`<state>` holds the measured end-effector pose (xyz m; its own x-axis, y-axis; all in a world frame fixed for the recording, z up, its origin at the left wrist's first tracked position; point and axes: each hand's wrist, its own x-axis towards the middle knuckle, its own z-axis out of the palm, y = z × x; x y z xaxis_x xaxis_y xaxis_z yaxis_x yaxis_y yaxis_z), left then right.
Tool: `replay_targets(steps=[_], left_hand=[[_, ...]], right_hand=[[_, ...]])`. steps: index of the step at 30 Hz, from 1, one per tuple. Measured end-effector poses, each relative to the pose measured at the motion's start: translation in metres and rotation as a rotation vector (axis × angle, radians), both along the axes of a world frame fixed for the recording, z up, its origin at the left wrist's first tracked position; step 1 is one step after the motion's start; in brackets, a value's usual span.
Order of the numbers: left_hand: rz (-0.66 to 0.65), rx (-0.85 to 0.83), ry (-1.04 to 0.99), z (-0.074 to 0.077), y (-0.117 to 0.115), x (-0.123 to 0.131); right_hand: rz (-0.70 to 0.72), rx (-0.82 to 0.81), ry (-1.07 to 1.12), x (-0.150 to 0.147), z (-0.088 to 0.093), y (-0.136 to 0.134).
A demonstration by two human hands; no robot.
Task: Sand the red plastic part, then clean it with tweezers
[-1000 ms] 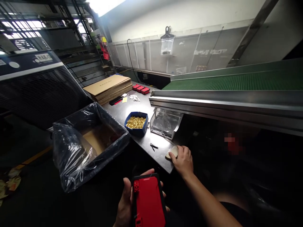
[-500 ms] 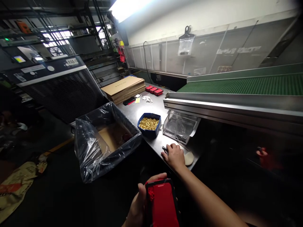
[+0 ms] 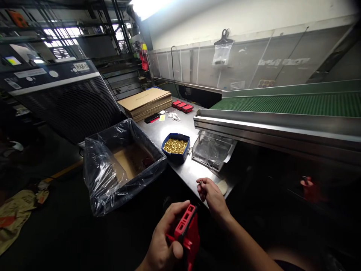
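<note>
Left hand around a tilted red case, right hand forward, a small item in its pinch

Lamp up top blown out; table w/ glare, floor v. dark (almost blk), wide-lens stretch nr edges.

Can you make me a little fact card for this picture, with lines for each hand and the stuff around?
Left hand: holds a red-and-black case, slotted end showing
Right hand: pinches a tiny item, too small to name
Near right hand: pale pad on the metal table
Blue bin: holds small gold-coloured pieces
Left of bin: plastic-lined box
Farther back: cardboard stack, three red-and-black pieces
Right side: green conveyor belt
</note>
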<state>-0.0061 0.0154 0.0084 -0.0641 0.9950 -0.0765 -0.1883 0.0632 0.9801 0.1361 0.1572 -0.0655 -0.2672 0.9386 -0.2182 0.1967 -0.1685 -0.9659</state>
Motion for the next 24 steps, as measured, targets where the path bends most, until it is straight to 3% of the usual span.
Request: replay_targets(steps=[4, 7, 10, 17, 21, 24], left_hand=[[0.006, 0.123, 0.103, -0.003, 0.001, -0.004], [-0.051, 0.171, 0.196, -0.007, 0.000, -0.007], [-0.035, 0.256, 0.260, -0.008, -0.001, -0.006], [0.081, 0.360, 0.300, -0.003, -0.002, 0.001], [0.006, 0.396, 0.403, -0.004, -0.004, -0.004], [-0.019, 0.416, 0.441, -0.006, -0.005, -0.005]], right_hand=[[0.080, -0.232, 0.385, 0.022, 0.050, -0.049], [0.178, -0.132, 0.345, 0.031, 0.085, -0.072], [0.227, -0.089, 0.337, 0.033, 0.107, -0.079], [0.163, -0.108, 0.238, 0.037, 0.111, -0.083], [0.242, -0.095, 0.277, 0.040, 0.109, -0.086], [0.209, -0.115, 0.273, 0.041, 0.109, -0.084]])
